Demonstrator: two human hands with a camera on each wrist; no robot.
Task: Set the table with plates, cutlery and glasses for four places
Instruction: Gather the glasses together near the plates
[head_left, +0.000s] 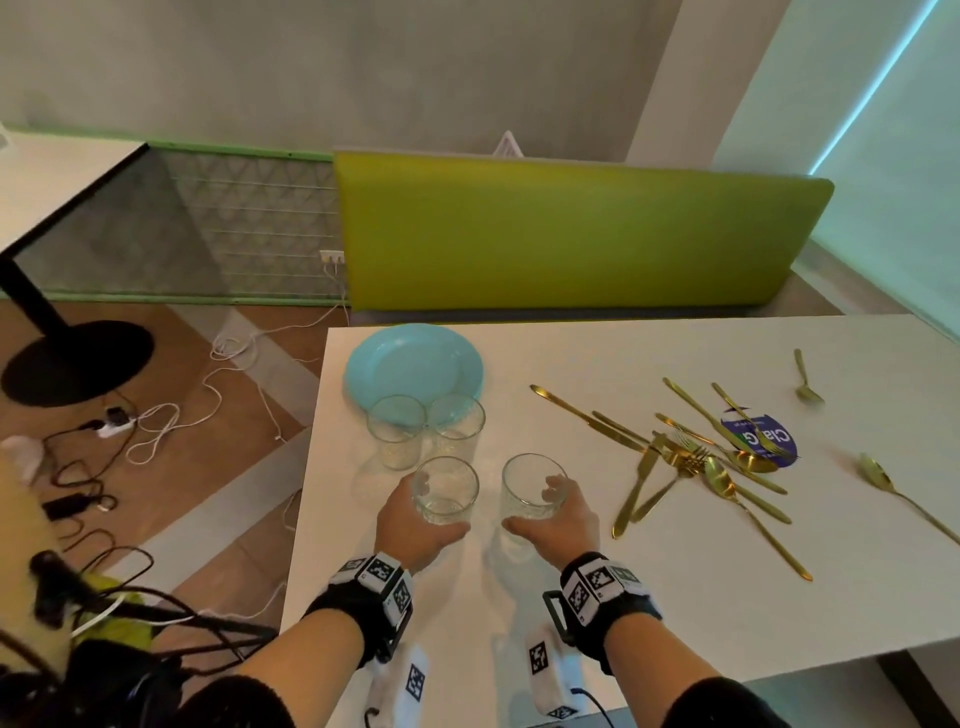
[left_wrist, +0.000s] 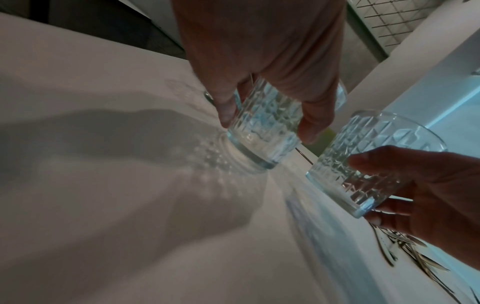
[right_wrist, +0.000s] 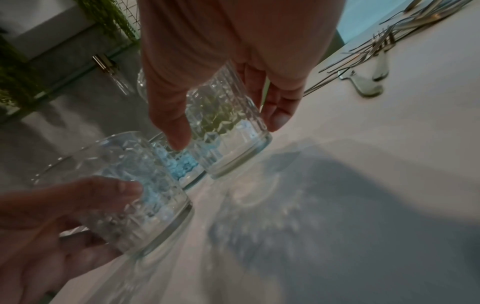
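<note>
2 glasses are in hand, 1 each. The left glass (head_left: 445, 491) is gripped by the left hand (head_left: 415, 525), fingers and thumb curled round its wall; the right glass (head_left: 531, 488) is gripped the same way by the right hand (head_left: 558, 519). Both stand upright, long axis vertical, mouths up, near the middle of the counter (head_left: 675, 597) toward its left edge. Each glass lies straight ahead of its own palm, so either hand is as near to its load as it can be; the coming move, I judge, turns on where each glass goes, not on reaching.

2 more glasses (head_left: 426, 428) stand just beyond, close together, right beside the near rim of a blue plate (head_left: 410, 361) at the far left corner. Gold cutlery (head_left: 696, 457) lies in a loose heap toward the right edge, with stray spoons further out; no place looks laid yet.

From the head view the glasses seem to sit on the counter. The left wrist view shows otherwise: the right glass (left_wrist: 369, 162) is tilted and clear of the surface, while the left glass (left_wrist: 265, 125) has its base at or just above the top, and I cannot tell which. The right wrist view shows the thumb (right_wrist: 171, 115) low on the wall of its glass, hidden from above.
</note>
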